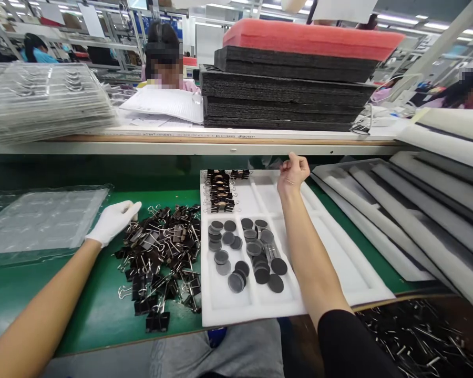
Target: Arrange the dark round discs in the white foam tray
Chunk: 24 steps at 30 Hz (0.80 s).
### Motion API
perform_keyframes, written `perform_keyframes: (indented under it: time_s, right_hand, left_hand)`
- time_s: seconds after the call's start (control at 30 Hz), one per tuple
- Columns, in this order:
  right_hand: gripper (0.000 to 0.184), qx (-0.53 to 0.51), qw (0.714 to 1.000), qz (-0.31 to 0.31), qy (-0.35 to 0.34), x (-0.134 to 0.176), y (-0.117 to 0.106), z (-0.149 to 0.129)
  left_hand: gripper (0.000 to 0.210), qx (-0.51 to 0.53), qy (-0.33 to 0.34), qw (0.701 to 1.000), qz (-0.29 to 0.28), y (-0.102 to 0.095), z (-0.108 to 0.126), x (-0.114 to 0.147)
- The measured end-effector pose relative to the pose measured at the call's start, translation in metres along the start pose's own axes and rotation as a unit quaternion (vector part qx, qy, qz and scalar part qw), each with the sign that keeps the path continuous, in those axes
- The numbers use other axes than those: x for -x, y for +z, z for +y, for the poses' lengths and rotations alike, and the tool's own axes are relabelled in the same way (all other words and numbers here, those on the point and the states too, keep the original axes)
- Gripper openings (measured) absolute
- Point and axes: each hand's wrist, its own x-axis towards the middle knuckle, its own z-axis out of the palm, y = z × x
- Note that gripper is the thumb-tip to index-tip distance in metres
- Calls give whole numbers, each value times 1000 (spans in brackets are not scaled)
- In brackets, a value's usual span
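My left hand (114, 221), in a white glove, rests on the left edge of a heap of black binder clips (161, 257) on the green table; whether it grips one is hidden. My bare right hand (292, 172) is raised over the far end of a white foam tray (339, 262), its fingers curled together as if pinching something too small to see. The tray holds several dark round discs (246, 252) in its near compartments and a row of assembled clips (219, 191) at its far left.
A clear plastic tray (39, 223) lies at the left. White foam trays (418, 210) lie stacked at the right. A shelf (220, 142) above carries clear blister trays (43, 100) and black foam sheets (287, 89). Other people sit beyond. Loose metal wires (421, 336) fill a bin at lower right.
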Motion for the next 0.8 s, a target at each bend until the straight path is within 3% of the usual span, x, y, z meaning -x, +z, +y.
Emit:
perform_keyframes:
  time_s: [0.1, 0.3, 0.5, 0.8]
  right_hand:
    - [54, 27, 998, -6, -52, 3, 1, 4]
    - [50, 113, 976, -89, -161, 17, 4, 8]
    - [52, 90, 981, -149, -91, 15, 4, 7]
    - [41, -17, 989, -143, 22, 18, 4, 2]
  left_hand:
    - [52, -8, 7, 1000, 1, 0, 2, 0]
    - [54, -14, 10, 1000, 4, 1, -4, -1]
    - [54, -7, 22, 1000, 10, 4, -9, -4]
    - [55, 2, 30, 999, 13, 6, -11, -3]
